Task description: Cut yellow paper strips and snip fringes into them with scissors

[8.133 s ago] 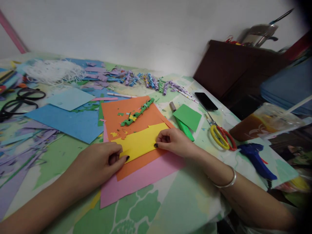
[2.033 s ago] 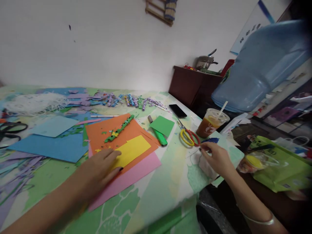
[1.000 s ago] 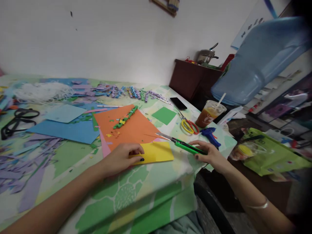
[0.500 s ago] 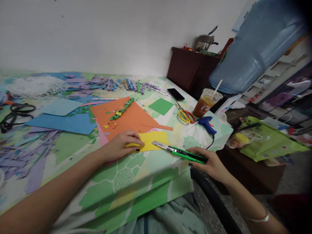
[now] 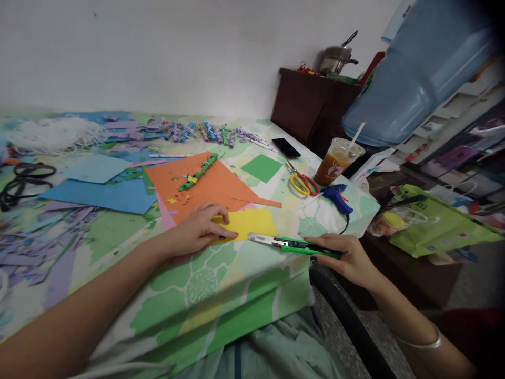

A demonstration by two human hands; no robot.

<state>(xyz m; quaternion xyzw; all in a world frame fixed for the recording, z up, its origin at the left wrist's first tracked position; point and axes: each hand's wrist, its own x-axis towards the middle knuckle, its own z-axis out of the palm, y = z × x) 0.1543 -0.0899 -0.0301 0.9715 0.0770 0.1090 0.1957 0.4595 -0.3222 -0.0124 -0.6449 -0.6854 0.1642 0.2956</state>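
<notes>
My left hand (image 5: pixel 199 227) presses on a yellow paper sheet (image 5: pixel 254 221) near the table's front edge, fingers bent and the index finger stretched along its near side. A green utility knife (image 5: pixel 294 245) is in my right hand (image 5: pixel 351 258), held between thumb and fingers. Its extended blade lies flat at the sheet's near right edge, just right of my left fingertips. An orange sheet (image 5: pixel 232 181) lies behind the yellow one, bearing a green curled paper strip (image 5: pixel 199 172) and small scraps. Pink paper (image 5: pixel 168 210) shows partly under the orange sheet.
Scissors (image 5: pixel 302 184), a blue glue gun (image 5: pixel 337 200), a phone (image 5: pixel 286 148) and a drink cup (image 5: pixel 333 166) stand or lie at the right. Blue sheets (image 5: pixel 106 197), purple scraps (image 5: pixel 27 258) and black-framed glasses (image 5: pixel 26 184) cover the left. A green square (image 5: pixel 262 167) lies farther back.
The knife and my right hand have shifted slightly right and down along the yellow sheet's near edge. My left index finger now reaches farther along that edge. The view has tilted slightly.
</notes>
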